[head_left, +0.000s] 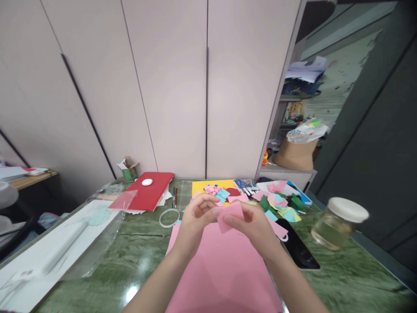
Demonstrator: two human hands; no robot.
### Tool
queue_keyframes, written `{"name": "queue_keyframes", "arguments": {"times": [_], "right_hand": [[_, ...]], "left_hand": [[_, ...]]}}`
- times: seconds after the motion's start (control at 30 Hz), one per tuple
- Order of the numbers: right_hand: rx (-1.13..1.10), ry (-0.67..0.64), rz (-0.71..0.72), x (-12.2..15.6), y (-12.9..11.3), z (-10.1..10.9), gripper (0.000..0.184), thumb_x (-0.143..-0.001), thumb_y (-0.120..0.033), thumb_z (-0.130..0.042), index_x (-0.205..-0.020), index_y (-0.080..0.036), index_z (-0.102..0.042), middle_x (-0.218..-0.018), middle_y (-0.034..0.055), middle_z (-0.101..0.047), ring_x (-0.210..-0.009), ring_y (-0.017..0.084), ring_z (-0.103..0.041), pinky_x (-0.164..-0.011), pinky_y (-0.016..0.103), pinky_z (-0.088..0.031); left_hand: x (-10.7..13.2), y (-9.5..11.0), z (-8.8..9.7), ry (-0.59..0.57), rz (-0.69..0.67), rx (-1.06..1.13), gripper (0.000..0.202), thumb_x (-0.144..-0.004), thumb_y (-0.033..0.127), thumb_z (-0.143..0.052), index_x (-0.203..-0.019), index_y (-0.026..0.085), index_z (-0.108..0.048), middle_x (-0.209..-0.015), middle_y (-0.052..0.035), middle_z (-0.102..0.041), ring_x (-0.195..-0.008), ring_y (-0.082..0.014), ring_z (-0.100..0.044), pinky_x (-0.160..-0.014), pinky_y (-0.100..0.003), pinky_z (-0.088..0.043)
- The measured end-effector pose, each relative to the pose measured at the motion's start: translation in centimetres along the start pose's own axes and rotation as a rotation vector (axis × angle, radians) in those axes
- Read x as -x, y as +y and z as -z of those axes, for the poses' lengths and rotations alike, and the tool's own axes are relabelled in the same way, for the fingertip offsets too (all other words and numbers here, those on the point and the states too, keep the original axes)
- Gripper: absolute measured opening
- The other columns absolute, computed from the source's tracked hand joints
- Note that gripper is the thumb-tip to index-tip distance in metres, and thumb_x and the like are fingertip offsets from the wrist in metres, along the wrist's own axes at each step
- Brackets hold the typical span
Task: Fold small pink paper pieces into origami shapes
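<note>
A small piece of pink paper is held up between my two hands, above a large pink sheet lying on the table. My left hand pinches the paper's left edge between thumb and fingers. On the other side, my right hand grips it with the thumb across its front. Behind the hands, small pink and blue paper scraps lie on a yellow sheet. Crumpled coloured papers are heaped just right of the hands.
A dark phone and a white-lidded jar of liquid stand to the right. Leftward are a roll of tape, pens, a red folder, a small green box and a plastic-covered white sheet.
</note>
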State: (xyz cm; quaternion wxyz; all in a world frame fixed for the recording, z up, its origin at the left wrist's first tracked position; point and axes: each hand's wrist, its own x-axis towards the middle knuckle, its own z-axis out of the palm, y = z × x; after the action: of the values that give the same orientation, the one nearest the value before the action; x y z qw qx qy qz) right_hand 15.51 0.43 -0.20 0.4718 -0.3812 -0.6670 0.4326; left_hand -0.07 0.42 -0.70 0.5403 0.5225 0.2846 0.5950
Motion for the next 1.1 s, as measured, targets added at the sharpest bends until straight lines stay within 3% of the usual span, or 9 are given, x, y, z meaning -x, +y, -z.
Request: {"name": "queue_keyframes", "arguments": {"times": [0.13, 0.27, 0.43, 0.87, 1.1], "right_hand": [[0.088, 0.053, 0.046, 0.1, -0.2, 0.0, 0.013, -0.078, -0.028, -0.061, -0.069, -0.018, -0.059, -0.067, -0.0014, -0.049, -0.065, 0.014, -0.046, -0.058, 0.027, -0.035], [0.133, 0.066, 0.048, 0.0, 0.0, 0.0, 0.02, -0.076, -0.03, -0.062, -0.062, -0.018, -0.055, -0.067, -0.001, -0.05, -0.066, 0.015, -0.048, -0.059, 0.027, -0.037], [0.165, 0.072, 0.015, -0.1, -0.2, 0.2, 0.026, -0.076, -0.034, -0.062, -0.058, -0.018, -0.053, -0.062, -0.0028, -0.042, -0.062, 0.014, -0.042, -0.056, 0.026, -0.033], [0.037, 0.083, 0.057, -0.2, -0.1, 1.1, 0.019, -0.074, -0.031, -0.064, -0.062, -0.019, -0.055, -0.066, -0.0011, -0.052, -0.069, 0.016, -0.049, -0.065, 0.028, -0.038], [-0.08, 0.185, 0.096, -0.3, 0.4, 1.2, 0.023, -0.067, -0.031, -0.07, -0.055, -0.02, -0.053, -0.058, -0.003, -0.046, -0.062, 0.015, -0.044, -0.061, 0.028, -0.035]], "left_hand": [[-0.2, 0.3, 0.1, 0.03, -0.037, -0.227, 0.018, -0.073, 0.025, -0.069, -0.06, 0.015, -0.061, -0.063, 0.0002, -0.055, -0.062, -0.0118, -0.05, -0.06, -0.023, -0.04], [-0.1, 0.4, 0.1, 0.038, -0.056, -0.293, 0.016, -0.071, 0.025, -0.07, -0.06, 0.015, -0.064, -0.063, -0.0015, -0.059, -0.062, -0.0135, -0.052, -0.061, -0.025, -0.041], [-0.1, 0.2, 0.0, 0.019, -0.031, -0.211, 0.017, -0.073, 0.026, -0.069, -0.06, 0.015, -0.064, -0.06, 0.0002, -0.058, -0.059, -0.0117, -0.051, -0.06, -0.023, -0.041], [-0.2, -0.2, 0.1, 0.158, -0.12, -0.145, 0.02, -0.075, 0.028, -0.066, -0.061, 0.016, -0.058, -0.06, 0.0028, -0.054, -0.059, -0.0101, -0.048, -0.059, -0.02, -0.04], [-0.3, -0.2, 0.3, 0.194, -0.132, -0.107, 0.021, -0.075, 0.03, -0.066, -0.062, 0.016, -0.057, -0.062, 0.0024, -0.054, -0.06, -0.0101, -0.049, -0.059, -0.02, -0.041]]}}
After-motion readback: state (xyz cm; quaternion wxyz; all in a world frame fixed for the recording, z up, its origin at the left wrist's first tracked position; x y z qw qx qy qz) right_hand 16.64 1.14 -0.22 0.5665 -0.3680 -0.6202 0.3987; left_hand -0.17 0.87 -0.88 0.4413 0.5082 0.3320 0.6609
